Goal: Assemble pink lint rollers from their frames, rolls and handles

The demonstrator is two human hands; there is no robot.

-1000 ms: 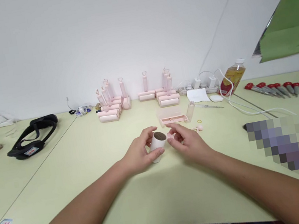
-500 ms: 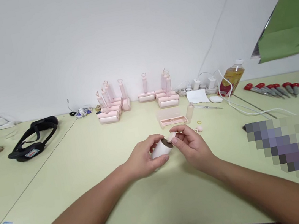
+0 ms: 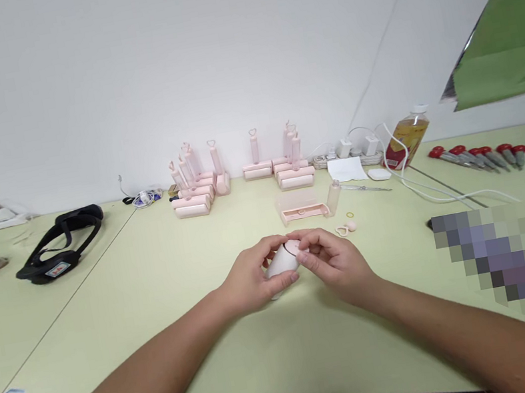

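My left hand (image 3: 260, 271) is wrapped round a white lint roller refill (image 3: 282, 263), tilted with one end up to the right. At that end, my right hand (image 3: 328, 256) pinches a pale pink end cap (image 3: 292, 247), which covers the roll's opening. Just beyond my hands stand a pink lint roller case (image 3: 303, 211) with a clear lid and a clear handle tube (image 3: 333, 198). A pink heart-shaped loop piece (image 3: 345, 228) and a small yellow ring (image 3: 350, 215) lie to the right.
Assembled pink lint rollers (image 3: 192, 207) stand in groups along the wall. A black head strap (image 3: 60, 245) lies left. On the right are a drink bottle (image 3: 405, 139), white cables (image 3: 406, 178), tweezers (image 3: 365, 188), several red-capped tubes (image 3: 482, 156) and a blurred-out object (image 3: 508, 261).
My right hand has moved slightly left and brought the pink end cap onto the roll's open end. The dark hollow core is now covered. The left hand stays in place.
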